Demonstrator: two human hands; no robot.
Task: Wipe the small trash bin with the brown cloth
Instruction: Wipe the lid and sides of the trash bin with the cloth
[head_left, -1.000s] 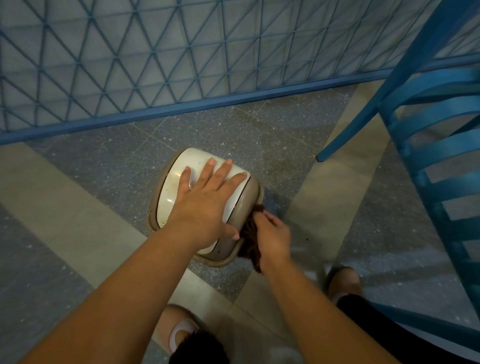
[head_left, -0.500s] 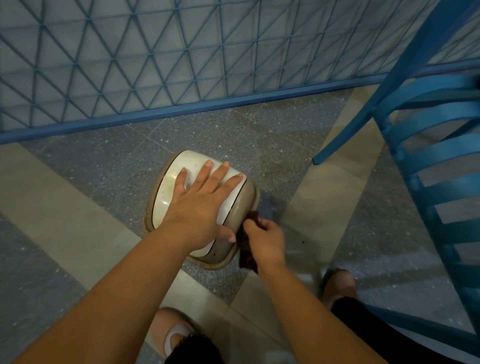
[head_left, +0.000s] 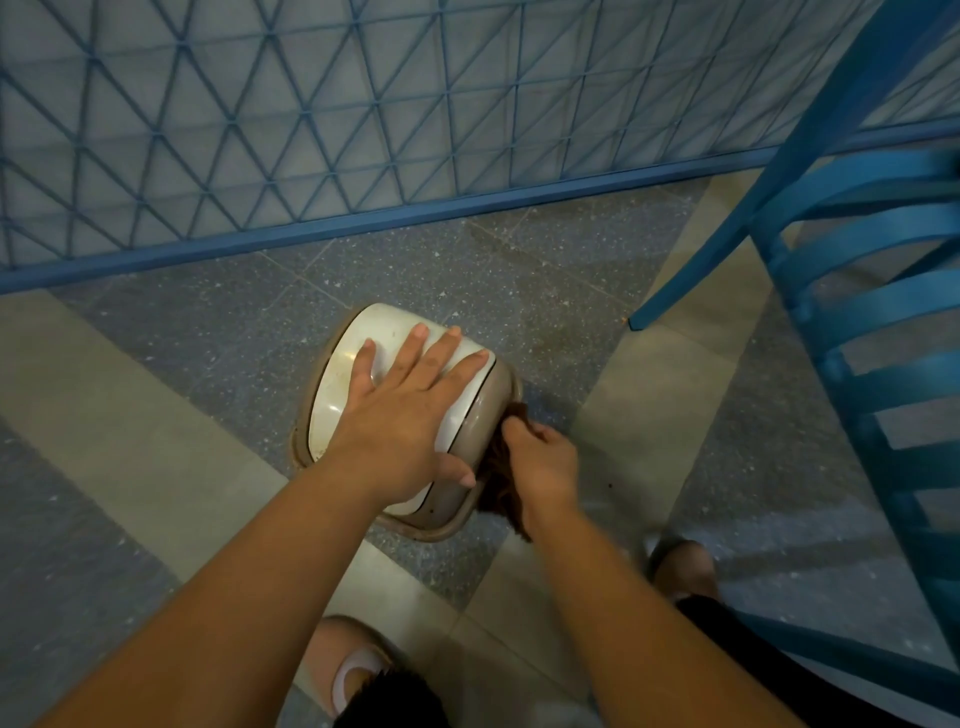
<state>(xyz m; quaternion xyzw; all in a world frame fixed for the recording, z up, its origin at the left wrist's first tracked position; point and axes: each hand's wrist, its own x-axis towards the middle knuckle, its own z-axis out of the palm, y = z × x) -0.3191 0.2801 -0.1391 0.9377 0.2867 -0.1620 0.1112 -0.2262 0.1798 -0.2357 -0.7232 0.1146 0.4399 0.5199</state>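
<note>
Small trash bin (head_left: 405, 415) upright on the speckled floor (head_left: 218, 338), between the blue lattice fence (head_left: 311, 130) and the blue chair (head_left: 857, 312); left hand (head_left: 400, 415) spread flat on the cream lid (head_left: 353, 374), fingers straight, pressing down, gripping nothing; right hand (head_left: 540, 467) bunched around the brown cloth (head_left: 501, 483), holding it against the bin's right side wall. Likely mid-wipe on that wall. Risks, as judgement: light bin sliding or tipping left under a sideways push if the steadying press eases; cloth slipping from the pinch; far sides and lid left unwiped.
</note>
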